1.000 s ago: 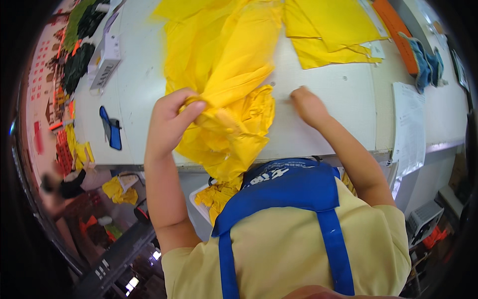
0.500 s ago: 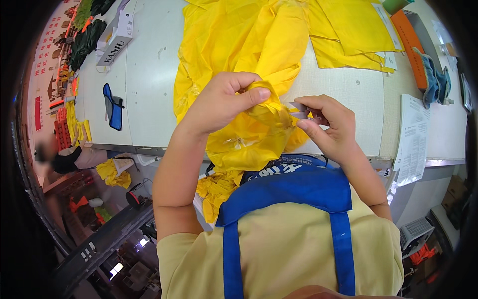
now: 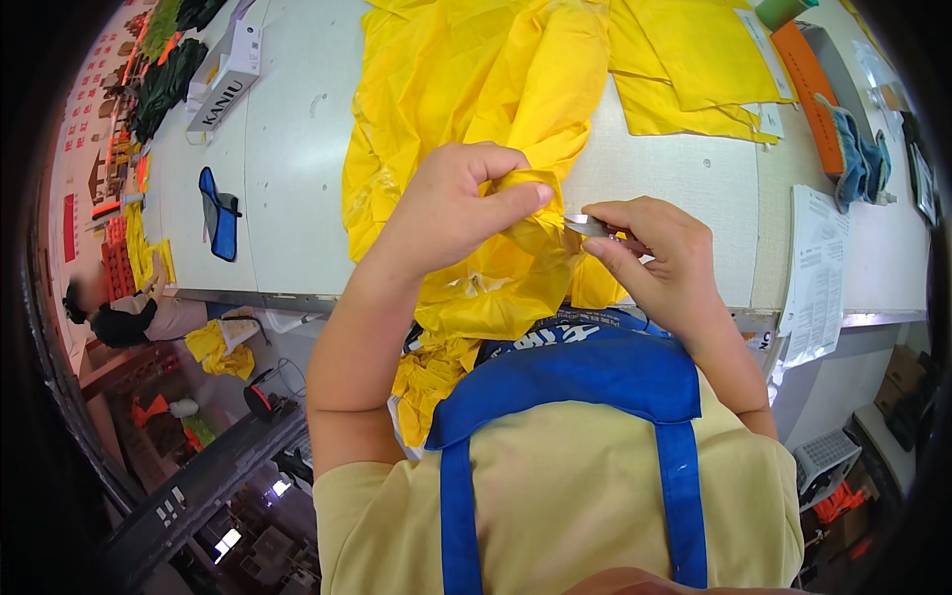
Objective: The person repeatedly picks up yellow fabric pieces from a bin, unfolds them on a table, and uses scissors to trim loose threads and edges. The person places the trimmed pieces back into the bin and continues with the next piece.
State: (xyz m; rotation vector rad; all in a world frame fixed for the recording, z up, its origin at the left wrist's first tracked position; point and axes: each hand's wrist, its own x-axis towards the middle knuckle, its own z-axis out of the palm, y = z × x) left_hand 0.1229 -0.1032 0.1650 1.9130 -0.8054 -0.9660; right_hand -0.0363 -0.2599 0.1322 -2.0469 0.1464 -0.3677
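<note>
From where I stand, the cloth (image 3: 486,99) lies along the table (image 3: 674,183), its bulk spread away from the worker and its near end bunched at the front edge, which seems to let the table carry most of the weight. The left hand (image 3: 456,208) pinches a fold of this near end between thumb and fingers; the narrow grip appears to raise a small section and hold it firm. The right hand (image 3: 662,253) is closed on the snips (image 3: 585,226), with the blades directed left, toward the pinched section. Whether the tips touch the cloth, I cannot tell. Both hands work close together in front of the apron (image 3: 565,387), probably for control and a clear view. The stack (image 3: 694,59) of yellow pieces lies flat at the far right, and the papers (image 3: 818,263) overhang the front edge, both apart from the hands.
</note>
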